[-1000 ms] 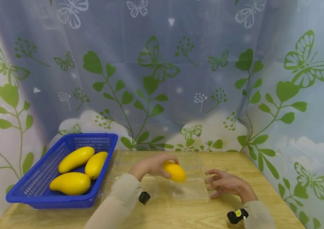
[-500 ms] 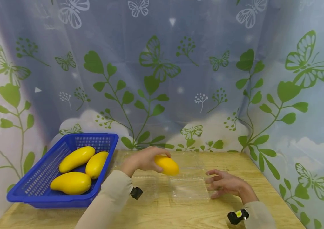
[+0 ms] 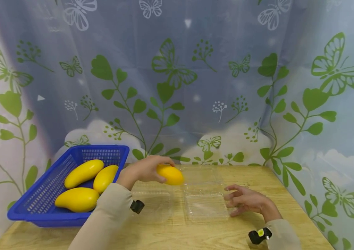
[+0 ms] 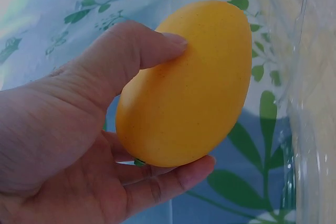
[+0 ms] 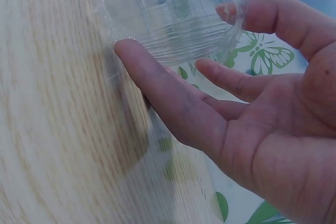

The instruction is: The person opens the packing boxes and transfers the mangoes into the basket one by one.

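The left hand (image 3: 142,171) is wrapping thumb and fingers round a yellow mango (image 3: 170,174), holding it up in the air just past the near-left corner of the clear clamshell tray (image 3: 206,205). From the left wrist view the thumb is pressing across the top of the mango (image 4: 184,85) while the fingers are cupping underneath, so it's sitting mid-body in the palm, which looks like the sensible spot to me: that skin is smooth and a bit waxy, and the rounded ends would be slipping out of a pinch. I'm guessing it's fairly hefty and firm, though bruisable if squeezed hard.

The right hand (image 3: 247,201) is resting loosely spread on the tray's right edge, with 1 fingertip pressing the thin rim (image 5: 157,51) down against the wooden table (image 3: 195,236). That plastic is looking flimsy and crinkly (the sort that skids around if nobody's pinning it), and it's hard to tell where the lid ends and the base begins since it's all see-through.

Off to the left of the gripping hand, 3 more mangoes (image 3: 77,199) are lying in a blue mesh basket (image 3: 33,205).
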`<state>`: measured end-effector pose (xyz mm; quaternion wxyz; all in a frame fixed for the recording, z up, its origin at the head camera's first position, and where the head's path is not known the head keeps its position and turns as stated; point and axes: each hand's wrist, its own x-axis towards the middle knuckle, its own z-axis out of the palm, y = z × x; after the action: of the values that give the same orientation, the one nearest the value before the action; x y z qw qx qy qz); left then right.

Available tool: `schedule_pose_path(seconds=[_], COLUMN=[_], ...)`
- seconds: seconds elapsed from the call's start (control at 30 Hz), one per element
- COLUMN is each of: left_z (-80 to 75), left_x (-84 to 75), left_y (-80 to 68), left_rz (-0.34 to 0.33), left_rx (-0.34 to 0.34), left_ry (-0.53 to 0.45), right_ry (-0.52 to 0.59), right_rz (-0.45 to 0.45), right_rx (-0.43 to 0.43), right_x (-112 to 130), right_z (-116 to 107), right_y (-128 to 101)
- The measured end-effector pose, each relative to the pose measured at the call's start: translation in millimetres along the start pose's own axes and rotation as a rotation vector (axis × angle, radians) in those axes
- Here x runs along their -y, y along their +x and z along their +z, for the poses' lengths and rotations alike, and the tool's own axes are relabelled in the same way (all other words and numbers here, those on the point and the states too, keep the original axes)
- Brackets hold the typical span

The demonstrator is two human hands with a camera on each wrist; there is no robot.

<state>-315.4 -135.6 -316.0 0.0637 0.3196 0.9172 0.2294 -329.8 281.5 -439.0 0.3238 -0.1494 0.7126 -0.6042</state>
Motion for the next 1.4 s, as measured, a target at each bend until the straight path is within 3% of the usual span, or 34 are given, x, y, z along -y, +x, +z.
schedule_pose_path(seconds=[0.4, 1.2, 1.4], left_z=[-23.6, -54.0, -58.7], left_x=[16.1, 54.9, 65.2], left_y=[-16.6, -58.5, -69.3], left_rz=[-0.021, -0.083, -0.127], left_rx=[-0.026, -0.068, -0.061], left_ry=[0.028, 0.052, 0.056], right_ry=[-0.01, -0.008, -0.008], right_rz=[0.01, 0.002, 0.007], right_rx=[-0.002, -0.01, -0.014], right_x=[0, -1, -1], right_z=[0, 0, 1], right_y=[1, 1, 1])
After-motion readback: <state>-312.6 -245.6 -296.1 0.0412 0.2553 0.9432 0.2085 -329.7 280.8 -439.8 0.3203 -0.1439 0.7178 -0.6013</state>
